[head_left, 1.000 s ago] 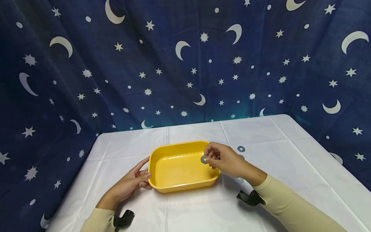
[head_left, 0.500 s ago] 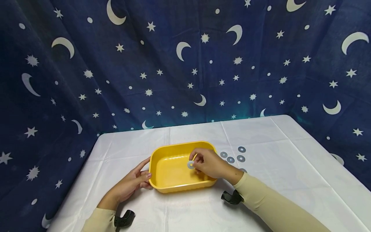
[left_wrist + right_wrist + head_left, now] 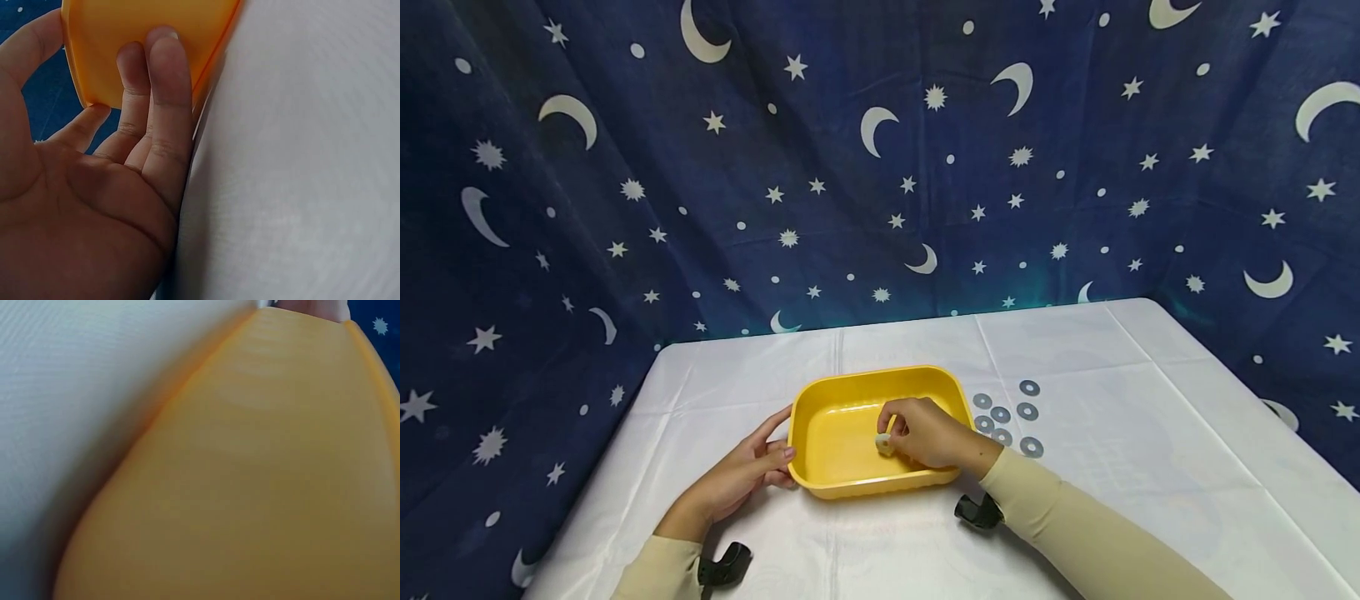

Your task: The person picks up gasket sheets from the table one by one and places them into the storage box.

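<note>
A yellow rectangular tray (image 3: 842, 487) sits on the white table. My left hand (image 3: 741, 479) holds its left end, thumb at the rim; in the left wrist view, two fingers of the left hand (image 3: 144, 125) press flat against the outer wall. My right hand (image 3: 925, 433) is over the inside of the tray, low near the middle, pinching a flat washer (image 3: 884, 443) between thumb and fingertips. The right wrist view is filled by the tray's outer side (image 3: 250, 475); the washer is hidden there. Several grey washers (image 3: 1028, 412) lie on the table beside the tray's right end.
The white cloth-covered table (image 3: 1112, 500) carries the tray and washers. Behind and at both sides hangs a dark blue curtain (image 3: 820, 150) with moons and stars. Each wrist bears a black camera mount (image 3: 725, 565).
My right hand has moved left and lower with the washer, from the tray's right end to near its middle. The loose washers have come into view. My left hand stays in place.
</note>
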A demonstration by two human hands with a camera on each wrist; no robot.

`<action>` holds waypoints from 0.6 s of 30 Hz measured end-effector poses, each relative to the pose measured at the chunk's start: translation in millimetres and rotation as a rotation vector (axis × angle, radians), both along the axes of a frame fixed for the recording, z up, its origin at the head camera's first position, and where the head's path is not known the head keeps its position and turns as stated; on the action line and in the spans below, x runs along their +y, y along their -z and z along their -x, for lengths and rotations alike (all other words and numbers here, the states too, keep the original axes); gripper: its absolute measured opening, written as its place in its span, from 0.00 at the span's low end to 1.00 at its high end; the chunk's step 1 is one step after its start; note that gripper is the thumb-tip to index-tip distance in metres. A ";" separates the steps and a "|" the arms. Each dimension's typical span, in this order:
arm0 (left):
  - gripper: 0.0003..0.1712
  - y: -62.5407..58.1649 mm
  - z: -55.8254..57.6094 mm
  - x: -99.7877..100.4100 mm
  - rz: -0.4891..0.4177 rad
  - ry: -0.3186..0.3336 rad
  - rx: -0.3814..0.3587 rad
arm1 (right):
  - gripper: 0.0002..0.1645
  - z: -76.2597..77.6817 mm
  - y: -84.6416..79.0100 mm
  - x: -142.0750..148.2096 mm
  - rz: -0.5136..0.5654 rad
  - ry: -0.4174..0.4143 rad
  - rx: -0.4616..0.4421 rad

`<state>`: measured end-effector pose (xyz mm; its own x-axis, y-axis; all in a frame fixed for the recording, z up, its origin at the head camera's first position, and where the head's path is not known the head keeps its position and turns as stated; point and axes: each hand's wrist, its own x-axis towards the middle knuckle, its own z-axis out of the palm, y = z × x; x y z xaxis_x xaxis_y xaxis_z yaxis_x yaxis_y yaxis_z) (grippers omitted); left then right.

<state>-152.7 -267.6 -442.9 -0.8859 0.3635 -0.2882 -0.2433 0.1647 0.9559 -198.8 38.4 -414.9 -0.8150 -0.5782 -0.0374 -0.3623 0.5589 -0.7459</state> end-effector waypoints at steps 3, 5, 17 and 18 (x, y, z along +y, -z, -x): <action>0.45 -0.2 -0.1 0.7 0.001 -0.003 -0.002 | 0.04 1.0 2.7 -0.3 -0.019 -0.002 -0.013; 0.45 -0.1 -0.2 0.8 0.000 -0.002 -0.002 | 0.04 2.1 4.7 -0.5 -0.035 -0.008 0.000; 0.44 1.5 1.1 0.2 -0.004 0.013 0.007 | 0.08 3.5 6.6 -2.7 -0.118 0.013 0.095; 0.44 1.9 1.2 0.1 -0.007 0.014 0.006 | 0.08 3.4 6.5 -2.6 -0.123 0.010 0.106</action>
<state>-153.9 -267.5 -444.7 -0.8826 0.3775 -0.2803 -0.2352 0.1617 0.9584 -202.2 35.8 -421.4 -0.8240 -0.5662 -0.0212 -0.4288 0.6477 -0.6298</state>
